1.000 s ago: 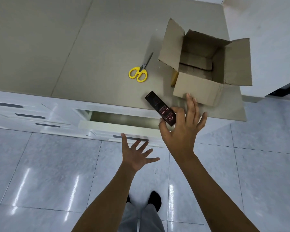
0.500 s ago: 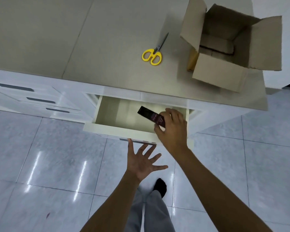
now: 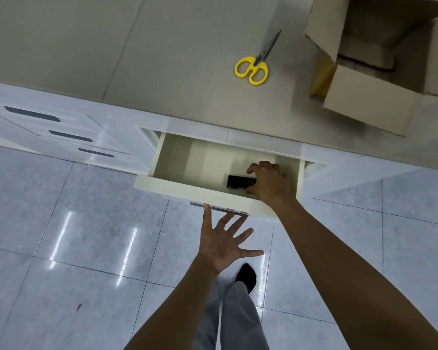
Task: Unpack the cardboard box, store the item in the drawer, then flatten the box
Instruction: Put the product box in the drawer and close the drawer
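Observation:
The white drawer [image 3: 187, 189] stands pulled out below the counter edge. Inside it, my right hand [image 3: 268, 181] holds one end of a small black item box [image 3: 237, 181], which lies low near the drawer floor; the hand hides its right end. My left hand [image 3: 221, 241] hovers with fingers spread just below the drawer's front handle, its fingertips close to it and nothing in it. The brown cardboard box [image 3: 369, 102] sits upright and open on the counter at the upper right, flaps up, partly cut off by the frame.
Yellow-handled scissors [image 3: 253, 69] lie on the beige counter [image 3: 111, 51] left of the cardboard box. More closed drawers [image 3: 68, 136] are at the left. Glossy floor tiles [image 3: 74, 236] surround my legs and a black sock below.
The drawer came out from a slight gap to wide open. My right hand took the black item from the counter edge down into the drawer. My left hand stayed spread near the handle.

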`<action>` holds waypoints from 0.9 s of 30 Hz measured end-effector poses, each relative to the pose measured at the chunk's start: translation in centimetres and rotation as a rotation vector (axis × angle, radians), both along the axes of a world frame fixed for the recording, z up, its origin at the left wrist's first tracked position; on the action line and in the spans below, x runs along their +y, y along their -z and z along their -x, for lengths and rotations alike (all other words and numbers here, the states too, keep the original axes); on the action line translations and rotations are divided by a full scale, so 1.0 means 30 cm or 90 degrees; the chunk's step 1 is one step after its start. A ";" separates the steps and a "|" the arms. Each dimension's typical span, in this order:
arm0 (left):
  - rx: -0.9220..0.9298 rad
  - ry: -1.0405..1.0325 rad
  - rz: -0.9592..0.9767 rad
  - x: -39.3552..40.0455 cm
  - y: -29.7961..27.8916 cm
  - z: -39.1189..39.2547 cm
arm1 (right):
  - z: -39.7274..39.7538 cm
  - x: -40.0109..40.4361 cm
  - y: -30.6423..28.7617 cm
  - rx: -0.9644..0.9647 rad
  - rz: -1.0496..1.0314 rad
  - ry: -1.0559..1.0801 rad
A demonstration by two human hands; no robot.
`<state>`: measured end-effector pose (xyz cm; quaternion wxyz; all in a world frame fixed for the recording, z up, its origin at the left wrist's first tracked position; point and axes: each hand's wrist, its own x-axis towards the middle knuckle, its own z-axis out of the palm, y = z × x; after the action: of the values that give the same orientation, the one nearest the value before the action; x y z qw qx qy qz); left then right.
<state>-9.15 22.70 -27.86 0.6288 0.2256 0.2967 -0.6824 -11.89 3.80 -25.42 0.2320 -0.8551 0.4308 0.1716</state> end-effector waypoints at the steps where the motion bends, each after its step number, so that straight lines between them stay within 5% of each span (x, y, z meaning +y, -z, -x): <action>1: -0.004 0.010 -0.005 0.001 -0.008 -0.003 | -0.001 0.001 -0.011 -0.009 0.002 -0.005; 6: 0.002 -0.011 -0.031 0.046 -0.046 -0.040 | 0.007 0.022 -0.111 -0.095 0.020 -0.034; 13: 0.040 -0.024 0.186 0.050 -0.116 -0.084 | 0.063 0.070 -0.313 -0.183 0.028 -0.094; 19: 0.003 -0.041 0.107 -0.035 -0.153 -0.094 | 0.092 0.115 -0.475 -0.270 0.114 -0.150; 27: -0.052 -0.076 0.029 -0.205 -0.170 -0.140 | 0.143 0.069 -0.595 -0.212 0.095 -0.106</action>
<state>-4.96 16.56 -22.75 0.6850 0.2206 0.2681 -0.6405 -16.20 5.86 -7.56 0.2211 -0.9192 0.3256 0.0141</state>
